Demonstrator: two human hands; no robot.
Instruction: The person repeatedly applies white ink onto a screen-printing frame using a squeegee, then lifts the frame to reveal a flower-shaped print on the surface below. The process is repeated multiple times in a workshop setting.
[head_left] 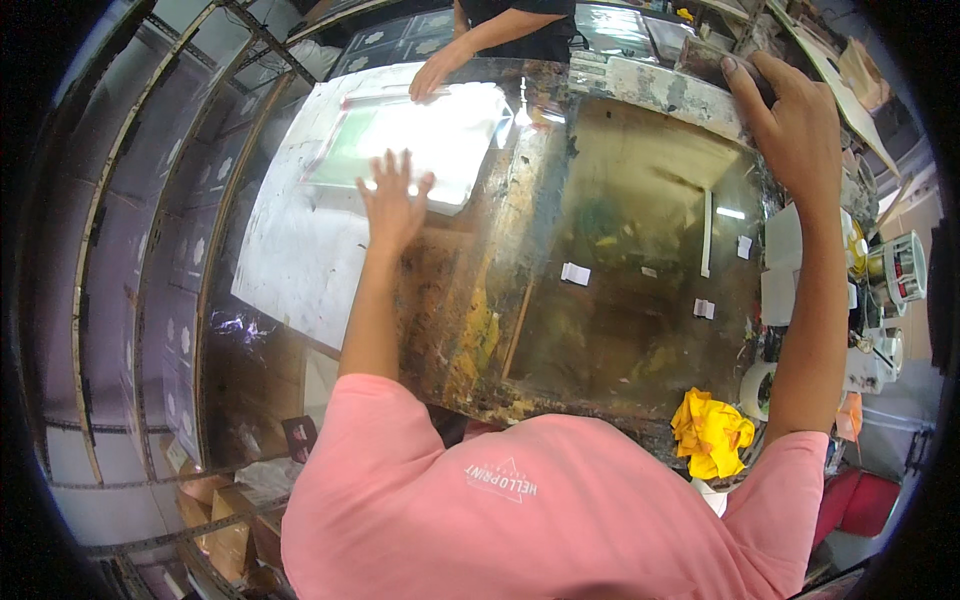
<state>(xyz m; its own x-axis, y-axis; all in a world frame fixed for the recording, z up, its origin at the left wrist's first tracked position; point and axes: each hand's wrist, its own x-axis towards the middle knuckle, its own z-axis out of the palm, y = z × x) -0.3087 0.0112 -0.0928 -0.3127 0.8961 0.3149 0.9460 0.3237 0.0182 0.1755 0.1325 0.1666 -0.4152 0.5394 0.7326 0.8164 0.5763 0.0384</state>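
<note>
My left hand (393, 205) lies with spread fingers at the near edge of a shiny white sheet with a pale green panel (345, 140). That sheet rests on a larger white board (300, 240). At the far right, my right hand (795, 120) is closed around something dark beside the corner of a worn frame (640, 82); its fingers mostly hide what it holds. Between my arms is a brownish, glossy panel (620, 330) with small white paper pieces (575, 273) and a thin white strip (707, 235).
Across the table, another person's hand (440, 70) touches the sheet's far edge. A crumpled yellow cloth (712, 432) lies at the near right corner. White containers (780, 295) and cans (895, 270) stand along the right. Metal racks (150, 230) line the left.
</note>
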